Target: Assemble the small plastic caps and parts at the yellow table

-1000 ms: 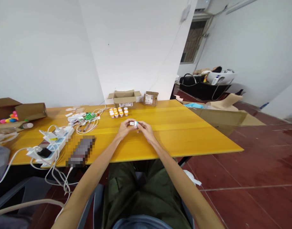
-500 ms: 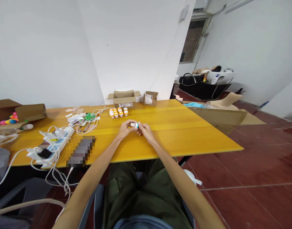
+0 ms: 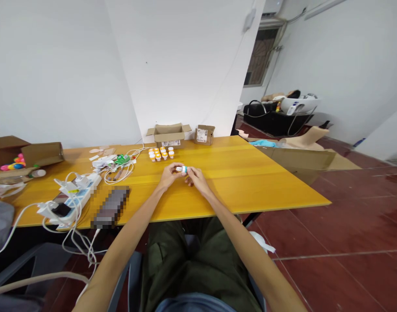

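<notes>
A small white-labelled bottle [image 3: 179, 169] with a teal and white cap end lies sideways between my hands, just above the table. My left hand [image 3: 169, 176] is closed on its labelled body, thumb and fingers on either side. My right hand [image 3: 196, 177] pinches the cap end, its lower fingers curled beneath. Beyond my hands, several small orange bottles with white caps [image 3: 165, 155] stand grouped on the yellow wooden table [image 3: 243, 177].
Behind the bottles are an open cardboard box [image 3: 169, 134] and a smaller box [image 3: 204, 134]. To the left lie a phone [image 3: 111, 207], a power strip [image 3: 81, 199] with tangled cables and a green circuit board [image 3: 122, 159]. A carton [image 3: 44, 154] holds coloured balls.
The bottle has turned slightly between my fingers, and its cap end now shows more white. My right fingers have shifted a little on it; both arms stay nearly in place.
</notes>
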A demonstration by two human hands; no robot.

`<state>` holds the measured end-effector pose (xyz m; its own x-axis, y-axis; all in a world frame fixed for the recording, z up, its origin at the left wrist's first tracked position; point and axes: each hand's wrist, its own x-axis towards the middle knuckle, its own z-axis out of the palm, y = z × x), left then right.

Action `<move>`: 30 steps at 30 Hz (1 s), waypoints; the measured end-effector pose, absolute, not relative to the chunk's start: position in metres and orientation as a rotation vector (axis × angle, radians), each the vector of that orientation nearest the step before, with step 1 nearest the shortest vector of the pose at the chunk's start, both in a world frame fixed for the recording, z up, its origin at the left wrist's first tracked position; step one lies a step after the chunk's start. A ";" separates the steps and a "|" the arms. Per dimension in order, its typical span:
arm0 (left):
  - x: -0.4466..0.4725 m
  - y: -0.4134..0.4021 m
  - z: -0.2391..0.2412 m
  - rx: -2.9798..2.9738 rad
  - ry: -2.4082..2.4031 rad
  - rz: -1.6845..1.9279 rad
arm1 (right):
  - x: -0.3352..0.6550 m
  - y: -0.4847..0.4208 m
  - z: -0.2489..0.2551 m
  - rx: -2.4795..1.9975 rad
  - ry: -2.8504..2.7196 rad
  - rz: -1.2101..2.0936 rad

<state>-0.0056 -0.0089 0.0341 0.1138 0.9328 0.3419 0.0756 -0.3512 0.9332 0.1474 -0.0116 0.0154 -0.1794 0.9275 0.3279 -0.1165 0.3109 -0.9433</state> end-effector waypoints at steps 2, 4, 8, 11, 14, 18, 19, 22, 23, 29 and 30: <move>-0.006 -0.009 0.034 1.598 1.023 1.344 | 0.147 -0.011 0.015 -0.821 -1.417 1.166; -0.006 -0.009 0.033 1.598 1.019 1.345 | 0.147 -0.010 0.014 -0.830 -1.411 1.176; -0.006 -0.009 0.033 1.583 0.989 1.353 | 0.147 -0.010 0.013 -0.810 -1.415 1.138; -0.006 -0.008 0.033 1.571 0.977 1.363 | 0.147 -0.008 0.011 -0.809 -1.436 1.134; -0.007 -0.008 0.033 1.569 0.974 1.358 | 0.147 -0.006 0.009 -0.835 -1.444 1.170; -0.006 -0.009 0.034 1.574 0.987 1.363 | 0.147 -0.006 0.009 -0.846 -1.422 1.189; -0.006 -0.009 0.035 1.574 0.991 1.362 | 0.147 -0.007 0.010 -0.843 -1.412 1.185; -0.005 -0.010 0.035 1.570 0.995 1.360 | 0.147 -0.007 0.011 -0.830 -1.402 1.168; -0.005 -0.010 0.035 1.568 0.993 1.361 | 0.147 -0.007 0.011 -0.829 -1.406 1.166; -0.007 -0.006 0.031 1.583 0.982 1.357 | 0.146 -0.005 0.007 -0.856 -1.430 1.205; -0.007 -0.005 0.031 1.587 0.985 1.355 | 0.146 -0.004 0.006 -0.854 -1.427 1.206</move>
